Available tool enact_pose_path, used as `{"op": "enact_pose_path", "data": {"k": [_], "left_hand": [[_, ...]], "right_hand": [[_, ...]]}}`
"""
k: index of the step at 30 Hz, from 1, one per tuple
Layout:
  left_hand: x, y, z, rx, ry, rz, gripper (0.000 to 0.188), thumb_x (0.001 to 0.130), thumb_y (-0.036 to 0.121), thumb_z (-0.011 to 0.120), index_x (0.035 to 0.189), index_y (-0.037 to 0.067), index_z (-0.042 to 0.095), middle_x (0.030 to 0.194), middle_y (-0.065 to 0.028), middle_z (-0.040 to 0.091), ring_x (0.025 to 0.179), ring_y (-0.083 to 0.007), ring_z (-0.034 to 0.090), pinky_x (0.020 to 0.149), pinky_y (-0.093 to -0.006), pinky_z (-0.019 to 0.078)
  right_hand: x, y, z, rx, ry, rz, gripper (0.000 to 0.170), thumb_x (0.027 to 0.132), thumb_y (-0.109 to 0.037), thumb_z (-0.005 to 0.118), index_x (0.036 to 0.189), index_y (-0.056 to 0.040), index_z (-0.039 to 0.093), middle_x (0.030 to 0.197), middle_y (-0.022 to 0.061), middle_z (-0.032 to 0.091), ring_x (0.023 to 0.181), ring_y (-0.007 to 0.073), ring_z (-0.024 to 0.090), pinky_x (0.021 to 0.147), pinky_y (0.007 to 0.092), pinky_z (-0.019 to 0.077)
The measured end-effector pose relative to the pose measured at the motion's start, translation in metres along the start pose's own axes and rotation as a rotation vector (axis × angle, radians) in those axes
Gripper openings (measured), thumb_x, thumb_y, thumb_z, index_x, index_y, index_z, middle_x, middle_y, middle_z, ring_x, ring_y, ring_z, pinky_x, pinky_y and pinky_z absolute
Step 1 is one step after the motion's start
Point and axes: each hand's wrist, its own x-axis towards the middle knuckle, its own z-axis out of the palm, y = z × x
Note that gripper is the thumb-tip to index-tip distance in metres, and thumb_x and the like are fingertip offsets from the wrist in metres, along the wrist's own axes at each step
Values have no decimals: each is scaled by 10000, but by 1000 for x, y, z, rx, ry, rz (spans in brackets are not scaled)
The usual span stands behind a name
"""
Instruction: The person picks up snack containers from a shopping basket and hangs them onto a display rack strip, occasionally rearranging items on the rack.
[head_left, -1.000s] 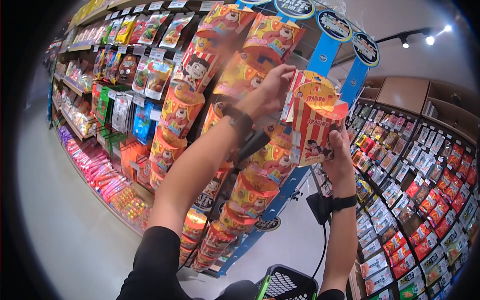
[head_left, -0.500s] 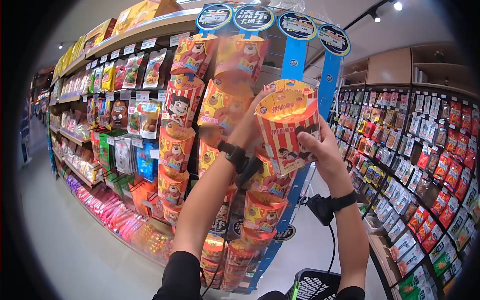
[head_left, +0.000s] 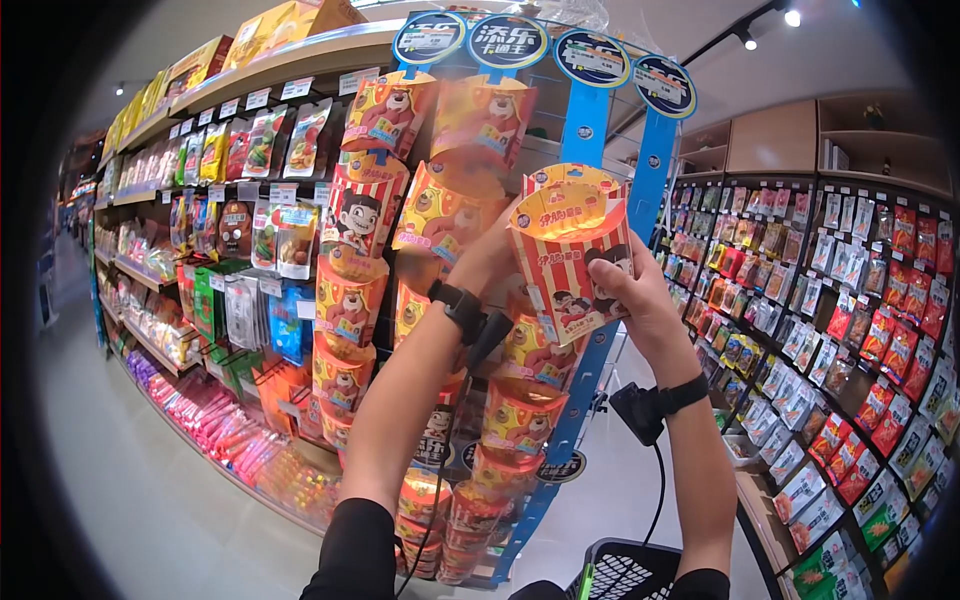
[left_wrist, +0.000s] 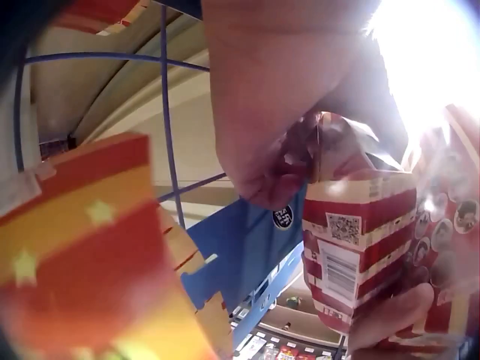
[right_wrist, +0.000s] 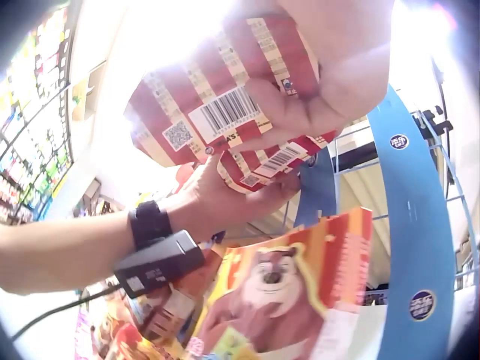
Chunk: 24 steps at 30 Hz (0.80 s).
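Red-and-white striped card cartons take the middle of the shop aisle, two of them up in your hands beside a hanging snack rack. A second ago your left hand (head_left: pixel 485 255) showed plainly at the side of the rear carton (right_wrist: pixel 277 161); now it lies largely behind the front carton (head_left: pixel 572 265), which has swung round so that its printed front and scooped top tilt towards your eyes. For the work in hand, that leaves the printed side easier to view, with both cartons apparently well supported. Your right hand (head_left: pixel 645 300) grips the front carton, thumb on its printed face and fingers curled round the back, partly closed to the carton's width. Your left fingers curl at the rear carton, close to its top; the head view hides how tightly they close.

By count: two cartons in hand, one behind the other; four round signs (head_left: pixel 508 40) along the rack's top; two black wrist devices (head_left: pixel 635 412), one on each of your wrists; two lit ceiling lamps (head_left: pixel 792 18); one dark basket (head_left: pixel 628 572) low in front of you. Bear-print cartons (head_left: pixel 352 305) hang in overlapping columns, too many hidden to count exactly. One striped carton with a cartoon face (head_left: pixel 362 212) hangs among them, and another shows partly lower down.
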Motion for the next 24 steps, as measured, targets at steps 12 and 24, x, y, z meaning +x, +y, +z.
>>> {"op": "enact_pose_path", "data": {"k": [12,24], "left_hand": [[77,-29,-60,-31,-400,220,482,940,206,573,1358,56,387,1296,-79,524,1125,-143,545,930,-294,485],[81,-32,-51,-109,-500,270,479,943,254,553,1350,61,392,1279,-109,534,1127,-186,558,939,-325,487]], "right_hand": [[-2,2,13,-1,43,-37,729,753,-257,796,1325,-5,421,1174,67,579,1029,129,581,873,264,475],[-10,-11,15,-14,32,8,714,784,-314,754,1339,-22,412,1121,45,591,953,92,593,815,240,479]]}}
